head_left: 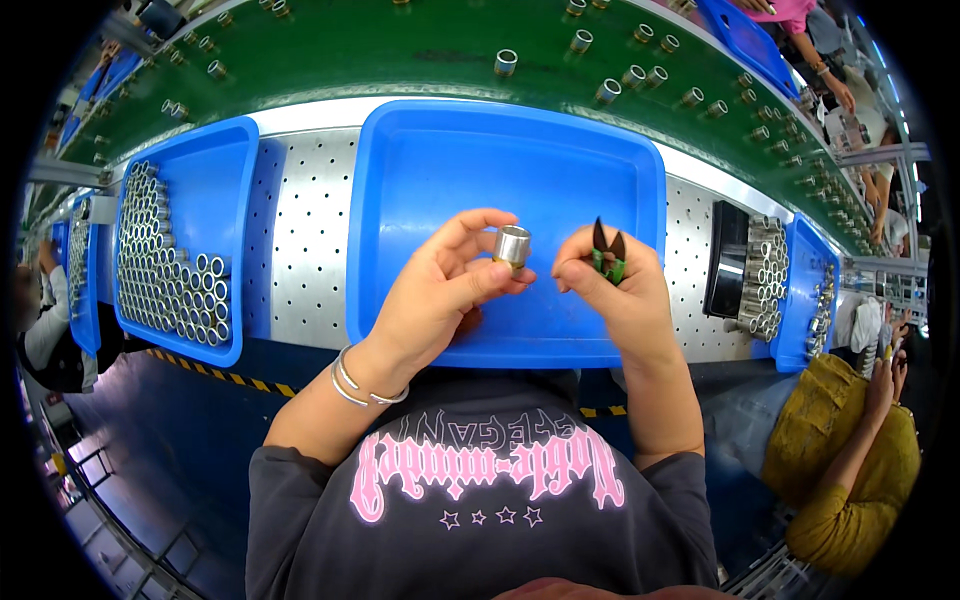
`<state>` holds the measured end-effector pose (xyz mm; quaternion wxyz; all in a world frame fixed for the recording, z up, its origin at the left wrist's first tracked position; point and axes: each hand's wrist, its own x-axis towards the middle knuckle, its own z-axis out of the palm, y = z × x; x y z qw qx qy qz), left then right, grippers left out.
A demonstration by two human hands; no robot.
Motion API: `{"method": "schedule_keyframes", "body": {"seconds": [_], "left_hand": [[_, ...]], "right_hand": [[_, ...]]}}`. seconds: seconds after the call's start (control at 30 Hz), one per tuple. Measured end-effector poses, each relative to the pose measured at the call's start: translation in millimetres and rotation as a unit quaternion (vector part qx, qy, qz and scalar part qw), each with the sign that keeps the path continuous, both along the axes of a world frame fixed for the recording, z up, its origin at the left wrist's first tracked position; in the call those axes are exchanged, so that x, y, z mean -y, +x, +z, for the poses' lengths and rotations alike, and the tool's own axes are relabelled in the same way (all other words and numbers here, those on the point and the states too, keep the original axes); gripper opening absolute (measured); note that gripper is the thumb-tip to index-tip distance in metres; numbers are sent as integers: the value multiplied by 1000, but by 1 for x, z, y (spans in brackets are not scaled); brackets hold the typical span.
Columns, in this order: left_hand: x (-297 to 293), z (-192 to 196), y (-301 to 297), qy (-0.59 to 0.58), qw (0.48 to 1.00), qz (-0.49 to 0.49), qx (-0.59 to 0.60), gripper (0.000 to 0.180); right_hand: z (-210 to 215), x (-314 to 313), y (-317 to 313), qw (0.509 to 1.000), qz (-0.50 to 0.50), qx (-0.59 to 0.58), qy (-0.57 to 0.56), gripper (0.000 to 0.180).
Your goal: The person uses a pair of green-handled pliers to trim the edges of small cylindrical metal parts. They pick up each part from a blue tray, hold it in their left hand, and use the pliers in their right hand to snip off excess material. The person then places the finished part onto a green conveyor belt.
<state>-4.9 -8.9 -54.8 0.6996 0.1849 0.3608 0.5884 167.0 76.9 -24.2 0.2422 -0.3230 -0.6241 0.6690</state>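
Observation:
My left hand [455, 268] holds a short, shiny metal sleeve [512, 245] upright between thumb and fingers, its open end up. A brownish-yellow tint shows at the sleeve's lower edge. In my right hand [615, 285] is a small pair of snips [608, 255] with dark pointed blades and green grips. The blades point up and stand apart. Right thumb and index finger are brought together a little to the right of the sleeve; whether they pinch anything I cannot make out. Both hands are above a large blue tray [430, 125].
A second blue tray [245, 180] at left holds rows of metal sleeves. Behind, a green conveyor belt [440, 50] carries scattered sleeves. To the right lie a black tray [727, 258] and stacked sleeves [766, 280]. A person in a mustard top [850, 460] sits at far right.

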Motion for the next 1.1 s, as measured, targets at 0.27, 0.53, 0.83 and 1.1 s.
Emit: {"method": "schedule_keyframes", "body": {"seconds": [0.27, 0.53, 0.83, 1.1], "left_hand": [[0, -2, -2, -8, 999, 25, 29, 46], [1, 0, -5, -17, 999, 28, 31, 49], [1, -3, -4, 75, 986, 26, -147, 47], [2, 3, 0, 123, 942, -8, -313, 47]], "right_hand": [[-8, 9, -14, 991, 3, -130, 41, 5], [-12, 11, -2, 996, -14, -38, 73, 3], [6, 6, -7, 959, -54, 82, 264, 18], [2, -7, -11, 968, 35, 84, 232, 13]]}}
